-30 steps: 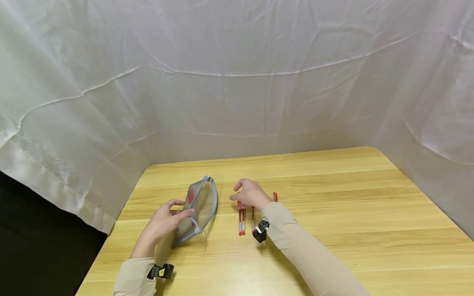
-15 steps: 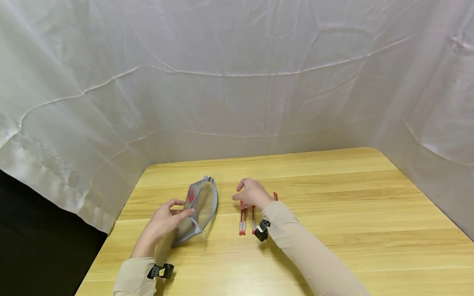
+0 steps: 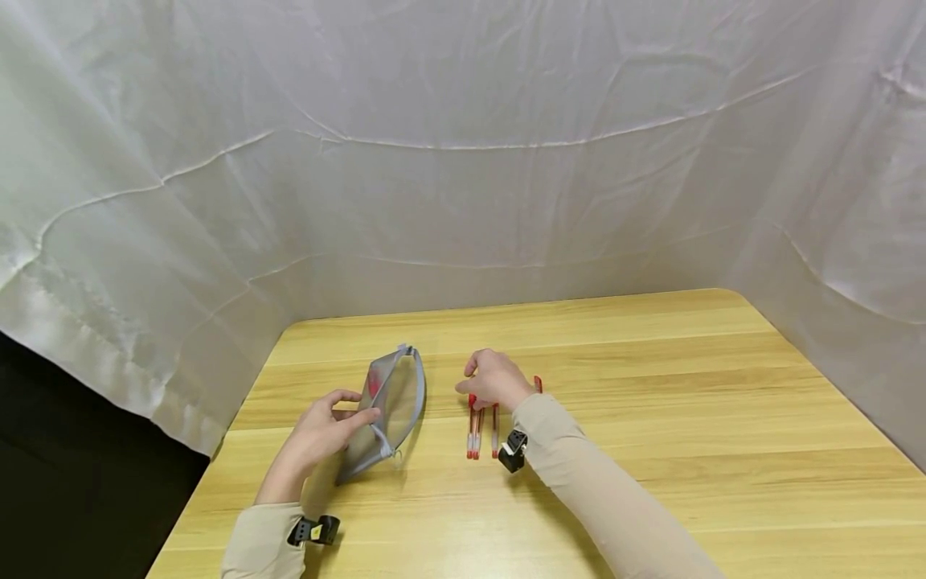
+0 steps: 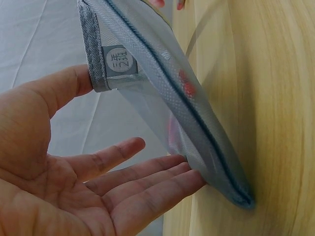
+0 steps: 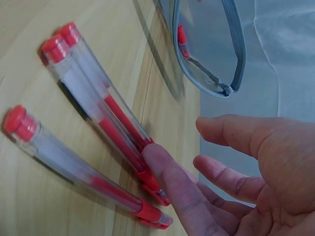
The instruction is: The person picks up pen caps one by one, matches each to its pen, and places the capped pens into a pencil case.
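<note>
A grey see-through zip pouch (image 3: pixel 364 450) stands on the table with its mouth spread wide. My left hand (image 3: pixel 318 430) touches it: in the left wrist view the thumb meets the strip with the woven label (image 4: pixel 120 60), and straight fingers rest against the mesh. Something red (image 4: pixel 187 83) shows through the pouch wall. My right hand (image 3: pixel 499 382) is over the cap ends of two clear pens with red ends (image 5: pixel 93 105), lying side by side. One finger touches them, the others spread loosely. A third such pen (image 5: pixel 74 164) lies a little apart.
Another red-capped item (image 3: pixel 538 384) shows beyond my right wrist, mostly hidden by the sleeve. The wooden table (image 3: pixel 687 418) has a pale fabric curtain (image 3: pixel 506 201) behind and at its sides. A pen with a red end (image 5: pixel 182 42) is visible inside the pouch.
My right hand has shifted slightly to the right, and the cap ends of the paired pens have moved a little with it. The left hand and pouch look unchanged.
</note>
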`<state>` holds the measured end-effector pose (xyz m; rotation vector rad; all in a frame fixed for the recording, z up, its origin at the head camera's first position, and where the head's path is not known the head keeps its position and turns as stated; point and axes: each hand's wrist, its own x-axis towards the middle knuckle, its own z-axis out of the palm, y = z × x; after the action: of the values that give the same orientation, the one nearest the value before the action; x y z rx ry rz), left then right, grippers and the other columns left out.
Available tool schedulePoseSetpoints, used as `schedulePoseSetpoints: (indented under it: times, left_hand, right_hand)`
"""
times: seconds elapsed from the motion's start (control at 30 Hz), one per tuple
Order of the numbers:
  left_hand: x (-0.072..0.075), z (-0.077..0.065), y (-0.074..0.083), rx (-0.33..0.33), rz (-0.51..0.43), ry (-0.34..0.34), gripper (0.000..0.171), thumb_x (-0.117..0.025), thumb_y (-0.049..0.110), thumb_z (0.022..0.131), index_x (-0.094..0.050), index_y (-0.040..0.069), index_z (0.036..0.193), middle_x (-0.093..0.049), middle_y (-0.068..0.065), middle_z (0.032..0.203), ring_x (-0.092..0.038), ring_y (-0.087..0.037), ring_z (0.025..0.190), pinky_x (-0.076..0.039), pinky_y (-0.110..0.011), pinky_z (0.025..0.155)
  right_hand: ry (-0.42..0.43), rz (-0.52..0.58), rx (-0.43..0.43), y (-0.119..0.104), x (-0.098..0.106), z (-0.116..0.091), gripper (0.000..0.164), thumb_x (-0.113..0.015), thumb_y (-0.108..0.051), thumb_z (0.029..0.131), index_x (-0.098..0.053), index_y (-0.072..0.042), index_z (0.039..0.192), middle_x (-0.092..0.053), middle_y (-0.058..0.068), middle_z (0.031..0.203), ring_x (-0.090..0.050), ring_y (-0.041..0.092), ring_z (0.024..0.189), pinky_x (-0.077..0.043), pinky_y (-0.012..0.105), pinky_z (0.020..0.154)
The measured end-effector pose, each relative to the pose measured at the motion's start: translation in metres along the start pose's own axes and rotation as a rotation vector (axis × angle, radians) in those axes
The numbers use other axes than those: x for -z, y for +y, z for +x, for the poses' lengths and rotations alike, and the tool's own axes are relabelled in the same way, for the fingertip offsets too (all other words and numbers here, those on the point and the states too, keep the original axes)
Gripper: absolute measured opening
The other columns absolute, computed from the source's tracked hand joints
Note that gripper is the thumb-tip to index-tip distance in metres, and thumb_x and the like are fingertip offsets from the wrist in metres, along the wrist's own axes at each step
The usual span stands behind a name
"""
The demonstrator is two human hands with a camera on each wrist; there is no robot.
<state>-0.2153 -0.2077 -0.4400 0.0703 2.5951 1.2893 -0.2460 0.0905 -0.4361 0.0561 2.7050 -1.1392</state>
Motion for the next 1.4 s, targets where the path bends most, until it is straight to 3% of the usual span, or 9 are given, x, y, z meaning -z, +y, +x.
schedulePoseSetpoints:
  times: [0.2,0.33,0.5,0.73,1.13,1.23,1.4]
  left_hand:
    - [0.0,-0.002,0.0,-0.006,-0.003,0.001,0.064,-0.077,0.046,0.099,-0.059,0.004,0.144,-0.07,-0.027,0.137,-0.071,-0.027,0.111,-0.058,-0.032,0.079]
    - [-0.001,-0.003,0.0,-0.013,-0.007,-0.004,0.065,-0.076,0.046,0.099,-0.058,0.004,0.145,-0.071,-0.026,0.136,-0.07,-0.026,0.106,-0.056,-0.032,0.078]
    - [-0.001,-0.003,0.0,-0.015,-0.007,-0.002,0.065,-0.077,0.046,0.099,-0.059,0.004,0.145,-0.072,-0.024,0.134,-0.069,-0.024,0.102,-0.055,-0.031,0.077]
    - [-0.001,-0.002,0.0,-0.02,-0.01,-0.002,0.063,-0.077,0.045,0.099,-0.059,0.003,0.143,-0.072,-0.026,0.134,-0.07,-0.027,0.11,-0.057,-0.032,0.079]
    - [-0.001,-0.002,0.001,-0.021,-0.005,-0.004,0.063,-0.077,0.045,0.099,-0.059,0.003,0.142,-0.074,-0.023,0.131,-0.068,-0.026,0.104,-0.055,-0.032,0.077]
    - [-0.001,-0.003,0.0,-0.02,-0.003,-0.004,0.062,-0.077,0.044,0.099,-0.059,0.003,0.143,-0.073,-0.024,0.132,-0.069,-0.026,0.106,-0.056,-0.031,0.077]
    - [-0.001,-0.003,0.001,-0.025,-0.002,-0.005,0.063,-0.076,0.044,0.1,-0.059,0.003,0.144,-0.072,-0.025,0.133,-0.069,-0.026,0.105,-0.055,-0.031,0.077]
  right_hand:
    - [-0.022,0.036,0.009,-0.005,-0.004,-0.002,0.027,-0.083,-0.015,0.094,-0.064,-0.005,0.111,-0.07,0.012,0.104,-0.08,0.024,0.075,-0.065,0.034,0.073]
    - [-0.033,0.05,0.029,-0.008,-0.008,-0.003,0.033,-0.085,-0.007,0.09,-0.063,-0.001,0.114,-0.067,0.011,0.095,-0.079,0.025,0.072,-0.064,0.034,0.068]
    - [-0.043,0.001,0.066,-0.008,-0.016,-0.002,0.032,-0.087,-0.004,0.087,-0.062,-0.001,0.107,-0.063,0.006,0.081,-0.075,0.021,0.065,-0.06,0.029,0.061]
    - [-0.023,-0.111,0.12,-0.011,-0.025,-0.001,0.03,-0.088,-0.004,0.085,-0.063,-0.003,0.1,-0.064,0.003,0.076,-0.068,0.014,0.059,-0.05,0.025,0.057]
    - [-0.03,-0.123,0.127,-0.014,-0.031,0.001,0.03,-0.085,-0.002,0.084,-0.062,-0.005,0.103,-0.066,0.003,0.074,-0.066,0.013,0.058,-0.048,0.026,0.056]
    - [-0.066,-0.071,0.118,-0.012,-0.029,0.001,0.029,-0.082,-0.004,0.087,-0.062,-0.005,0.107,-0.067,0.004,0.075,-0.068,0.015,0.059,-0.049,0.026,0.056]
    - [-0.135,0.167,0.081,-0.012,-0.023,0.006,0.036,-0.077,-0.005,0.09,-0.06,-0.001,0.122,-0.068,0.004,0.074,-0.07,0.016,0.061,-0.055,0.026,0.058]
